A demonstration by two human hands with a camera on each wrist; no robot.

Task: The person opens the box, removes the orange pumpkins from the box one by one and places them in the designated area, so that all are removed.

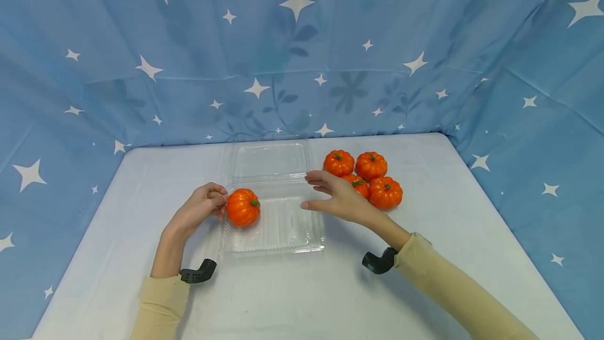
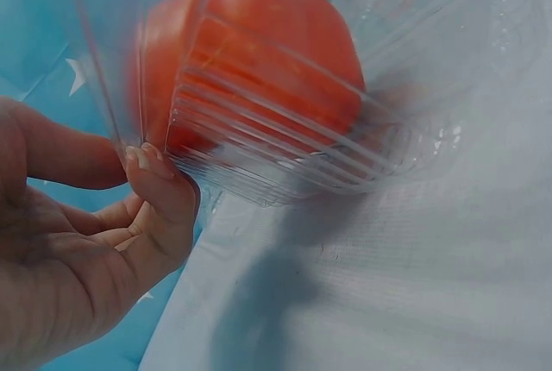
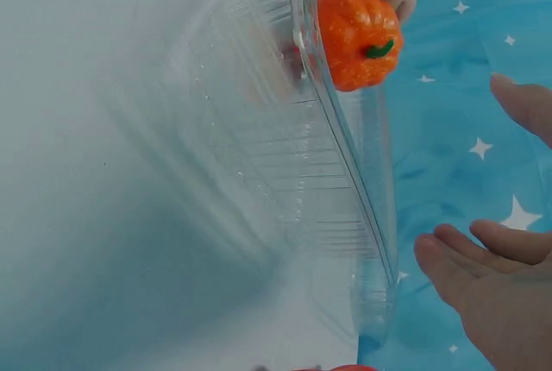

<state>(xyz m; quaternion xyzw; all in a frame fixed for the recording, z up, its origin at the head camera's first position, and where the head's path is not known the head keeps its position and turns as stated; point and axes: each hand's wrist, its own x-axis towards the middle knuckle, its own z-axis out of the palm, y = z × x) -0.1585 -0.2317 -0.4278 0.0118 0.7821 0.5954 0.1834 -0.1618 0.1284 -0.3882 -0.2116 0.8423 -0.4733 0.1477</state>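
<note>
A clear plastic clamshell box (image 1: 292,227) lies unfolded on the white table, its lid (image 1: 271,160) laid back toward the curtain. One small orange pumpkin (image 1: 243,208) with a green stem sits at the left side of the box's base. Thumb and fingertips of my left hand (image 1: 203,204) pinch the box's left rim, beside that pumpkin, as the left wrist view shows. Above the right side of the base hovers my right hand (image 1: 337,197), thumb and fingers apart, holding nothing. Its palm and fingers (image 3: 483,254) appear near the box's edge in the right wrist view.
Several more orange pumpkins (image 1: 385,193) stand in a cluster right of the box, one partly hidden behind my right hand. A blue curtain (image 1: 302,104) with white stars hangs behind and along both sides of the table (image 1: 283,298).
</note>
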